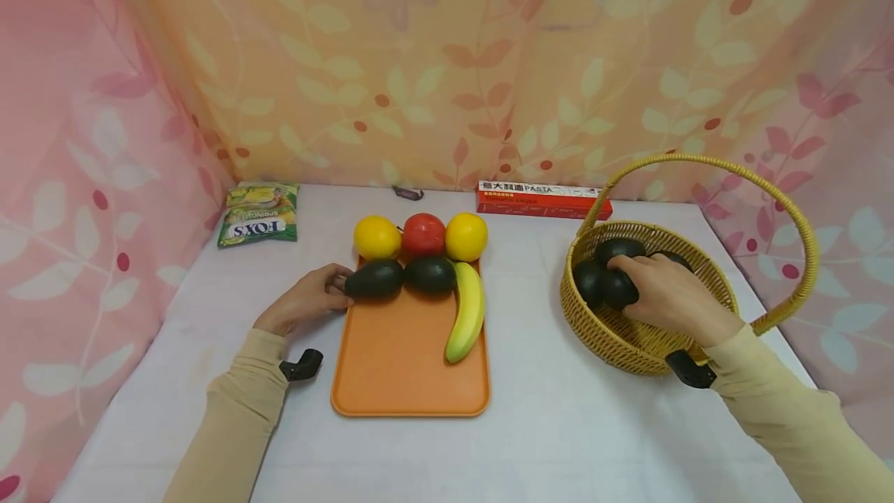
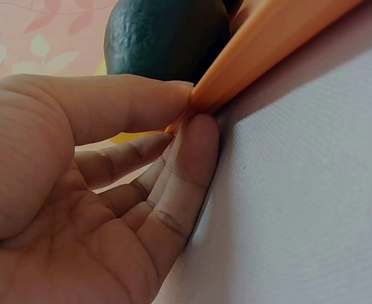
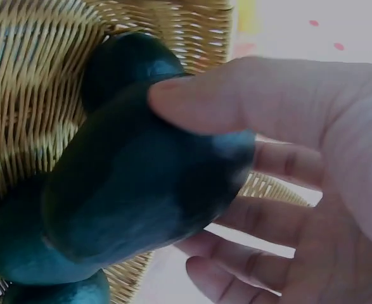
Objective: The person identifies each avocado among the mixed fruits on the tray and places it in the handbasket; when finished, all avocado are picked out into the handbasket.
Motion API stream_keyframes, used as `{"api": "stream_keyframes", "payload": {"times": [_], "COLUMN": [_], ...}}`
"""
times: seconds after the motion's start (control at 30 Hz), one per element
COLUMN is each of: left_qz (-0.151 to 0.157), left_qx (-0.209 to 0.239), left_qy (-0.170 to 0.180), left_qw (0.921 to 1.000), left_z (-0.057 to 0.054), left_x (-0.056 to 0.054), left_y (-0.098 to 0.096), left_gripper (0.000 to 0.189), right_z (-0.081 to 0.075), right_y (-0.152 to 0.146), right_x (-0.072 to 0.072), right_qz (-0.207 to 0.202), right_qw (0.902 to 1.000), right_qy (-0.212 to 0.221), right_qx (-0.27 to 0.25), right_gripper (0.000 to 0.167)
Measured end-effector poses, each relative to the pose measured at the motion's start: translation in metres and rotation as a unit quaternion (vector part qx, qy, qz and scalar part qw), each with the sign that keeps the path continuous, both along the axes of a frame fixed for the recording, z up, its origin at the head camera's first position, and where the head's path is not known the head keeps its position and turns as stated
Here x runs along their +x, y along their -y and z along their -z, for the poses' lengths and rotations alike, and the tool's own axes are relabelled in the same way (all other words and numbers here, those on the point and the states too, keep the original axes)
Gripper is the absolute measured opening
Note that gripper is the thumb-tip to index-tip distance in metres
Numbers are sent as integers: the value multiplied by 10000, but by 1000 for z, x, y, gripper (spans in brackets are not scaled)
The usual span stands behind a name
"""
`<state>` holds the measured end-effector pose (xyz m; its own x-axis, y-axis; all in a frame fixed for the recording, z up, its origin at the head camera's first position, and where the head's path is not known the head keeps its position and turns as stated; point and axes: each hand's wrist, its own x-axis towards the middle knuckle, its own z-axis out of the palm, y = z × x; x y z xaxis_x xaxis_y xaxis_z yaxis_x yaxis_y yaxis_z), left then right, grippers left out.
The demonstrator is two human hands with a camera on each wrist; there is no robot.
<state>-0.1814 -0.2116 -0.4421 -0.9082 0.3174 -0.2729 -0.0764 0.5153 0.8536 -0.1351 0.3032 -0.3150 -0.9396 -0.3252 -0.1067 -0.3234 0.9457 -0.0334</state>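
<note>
My left hand (image 1: 307,300) pinches the left rim of an orange tray (image 1: 405,375), thumb above and fingers at the side, as the left wrist view shows. Beside it on the tray lie two dark avocados (image 1: 375,279) in a row, the nearer one close to my fingers. A banana (image 1: 466,320) runs along the tray's right side. Two round yellow fruits (image 1: 377,237) flank a red fruit (image 1: 424,234) at the far end. Inside a wicker basket (image 1: 580,324), my right hand (image 1: 673,297) grips a dark avocado (image 3: 141,183); several others lie around it, partly hidden.
The basket's tall handle (image 1: 803,239) arches over its right side. At the back stand a red pasta box (image 1: 541,202) and a small dark wrapped item (image 1: 408,192). A green Fox's packet (image 1: 258,213) lies at the back left. Patterned cloth (image 1: 447,68) encloses the white table.
</note>
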Motion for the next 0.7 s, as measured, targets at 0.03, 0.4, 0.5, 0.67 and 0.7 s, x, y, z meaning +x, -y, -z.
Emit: {"api": "stream_keyframes", "payload": {"times": [0.03,0.4,0.5,0.67,0.7], "left_qz": [-3,-32,-25,5,12], "left_qx": [-2,-9,-24,15,20], "left_qy": [3,-29,-19,-13,-15], "left_qw": [10000,10000,10000,10000,10000], "left_z": [0,0,0,1,1], "left_x": [0,1,2,1,0], "left_y": [0,1,1,0,0], "left_gripper": [54,53,54,55,55], "right_z": [1,24,29,27,24], "right_y": [-1,-8,-6,-5,-4], "right_x": [-1,-6,-6,-3,-2], "right_qz": [-4,-183,-210,-76,-34], "right_qw": [10000,9984,9981,9978,9978], "right_qy": [49,532,582,656,661], "right_qx": [58,-18,51,71,59], "right_gripper": [61,53,53,59,61]}}
